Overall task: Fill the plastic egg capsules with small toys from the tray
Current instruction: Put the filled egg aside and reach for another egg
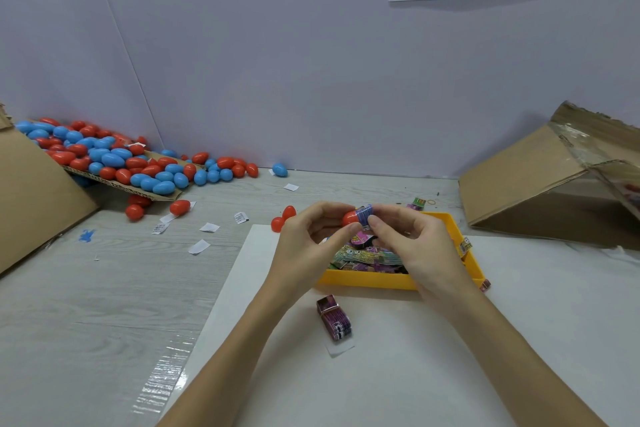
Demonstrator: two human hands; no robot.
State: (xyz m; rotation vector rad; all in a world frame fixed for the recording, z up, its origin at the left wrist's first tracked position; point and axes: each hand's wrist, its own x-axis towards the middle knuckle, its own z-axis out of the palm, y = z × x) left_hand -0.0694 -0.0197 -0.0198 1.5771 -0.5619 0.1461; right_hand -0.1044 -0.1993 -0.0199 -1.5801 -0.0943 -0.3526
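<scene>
Head view: red capsule (350, 218) between both hands' grip.

Grey wood-look tabletop (104, 288) w/ a white sheet (381, 374) at the near edge, yellow tray (363, 279) on it. Paper scraps (199, 246) mid-left, loose red eggs (135, 211) + cardboard (34, 198) toward the far-left corner, cardboard box (540, 184) far right.
</scene>
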